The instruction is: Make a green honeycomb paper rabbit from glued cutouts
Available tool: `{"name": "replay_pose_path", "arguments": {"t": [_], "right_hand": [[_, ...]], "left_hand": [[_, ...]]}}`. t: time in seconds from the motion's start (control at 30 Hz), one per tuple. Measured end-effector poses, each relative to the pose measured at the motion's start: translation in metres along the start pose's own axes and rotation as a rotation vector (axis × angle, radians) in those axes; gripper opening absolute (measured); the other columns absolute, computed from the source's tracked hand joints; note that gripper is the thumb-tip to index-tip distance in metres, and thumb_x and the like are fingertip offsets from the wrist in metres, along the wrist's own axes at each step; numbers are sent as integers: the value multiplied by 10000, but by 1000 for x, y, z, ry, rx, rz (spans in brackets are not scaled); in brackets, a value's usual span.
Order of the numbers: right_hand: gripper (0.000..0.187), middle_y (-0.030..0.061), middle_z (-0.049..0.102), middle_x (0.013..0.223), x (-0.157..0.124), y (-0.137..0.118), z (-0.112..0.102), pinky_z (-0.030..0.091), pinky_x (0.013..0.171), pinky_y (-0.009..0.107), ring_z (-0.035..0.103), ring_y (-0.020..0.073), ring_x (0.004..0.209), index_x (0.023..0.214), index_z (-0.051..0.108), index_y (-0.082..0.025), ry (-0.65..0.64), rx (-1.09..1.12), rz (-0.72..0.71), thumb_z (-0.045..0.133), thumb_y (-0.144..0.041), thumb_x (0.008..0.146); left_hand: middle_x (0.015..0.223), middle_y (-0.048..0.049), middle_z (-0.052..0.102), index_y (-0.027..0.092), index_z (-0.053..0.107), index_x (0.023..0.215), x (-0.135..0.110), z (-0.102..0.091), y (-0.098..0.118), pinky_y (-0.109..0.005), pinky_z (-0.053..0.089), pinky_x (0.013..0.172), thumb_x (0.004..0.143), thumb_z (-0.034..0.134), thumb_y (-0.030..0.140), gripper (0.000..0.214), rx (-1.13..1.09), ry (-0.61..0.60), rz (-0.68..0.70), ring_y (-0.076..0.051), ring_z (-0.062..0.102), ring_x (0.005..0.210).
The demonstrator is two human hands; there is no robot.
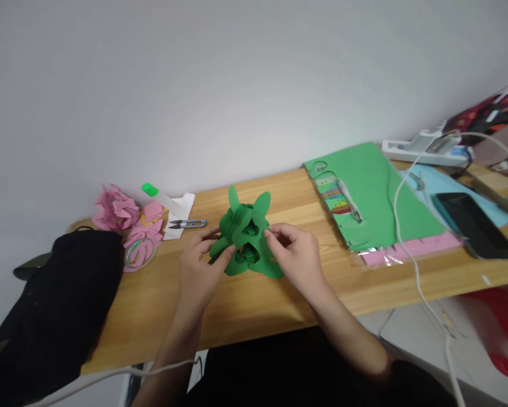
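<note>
A green layered paper craft (247, 223) with petal-like flaps stands on the wooden table (279, 305), between my two hands. Dark openings show in its front, with folded green layers inside. My left hand (200, 263) pinches a flap at its left side between thumb and fingers. On the opposite side, my right hand (294, 251) has thumb and forefinger closed on the edge of the craft. Some of the left fingers are hidden behind the paper.
Thread snips (188, 224), a roll of clear tape (140, 252) and crumpled pink paper (116, 208) lie left, near a black cloth item (63, 305). Right are a pack of green paper (372, 192), a craft knife (350, 200), a phone (476, 223), a power strip (423, 150) and a white cable (400, 226).
</note>
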State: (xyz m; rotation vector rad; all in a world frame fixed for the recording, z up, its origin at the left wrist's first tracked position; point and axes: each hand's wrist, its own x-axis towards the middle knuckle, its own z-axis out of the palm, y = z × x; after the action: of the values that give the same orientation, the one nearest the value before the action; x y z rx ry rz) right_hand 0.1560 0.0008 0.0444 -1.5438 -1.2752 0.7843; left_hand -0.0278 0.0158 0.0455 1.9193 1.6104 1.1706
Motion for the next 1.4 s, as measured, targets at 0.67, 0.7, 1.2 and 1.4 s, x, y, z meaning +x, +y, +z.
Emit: {"name": "replay_pose_path", "arguments": {"t": [0.67,0.7,1.2,1.4], "right_hand": [[205,50,750,715,0,-3,-2,468,540,261,682,184,638,800,736,-189,-1,-3,1,581,-323,813],[204,49,750,716,0,-3,-2,465,538,259,684,183,640,796,735,-190,2,-6,0,582,-324,813],[168,21,746,722,3,-2,-1,435,539,255,687,171,651,785,731,-200,-20,-26,5,592,-290,815],[166,21,743,709,3,-2,-3,427,546,254,682,166,646,779,730,-195,-15,-40,-9,596,-285,819]], "left_hand": [[999,-46,731,214,711,706,-1,0,6,-367,567,859,729,723,326,115,39,17,-13,-209,694,923],[997,-47,731,213,710,706,-1,0,7,-363,567,856,732,721,318,109,40,21,-4,-205,694,917],[1019,-36,724,208,707,713,0,-2,8,-373,560,902,731,736,297,95,57,-8,-8,-201,688,949],[1016,-36,728,209,715,714,0,-2,8,-378,559,886,728,733,301,95,81,-1,22,-201,688,925]]}}
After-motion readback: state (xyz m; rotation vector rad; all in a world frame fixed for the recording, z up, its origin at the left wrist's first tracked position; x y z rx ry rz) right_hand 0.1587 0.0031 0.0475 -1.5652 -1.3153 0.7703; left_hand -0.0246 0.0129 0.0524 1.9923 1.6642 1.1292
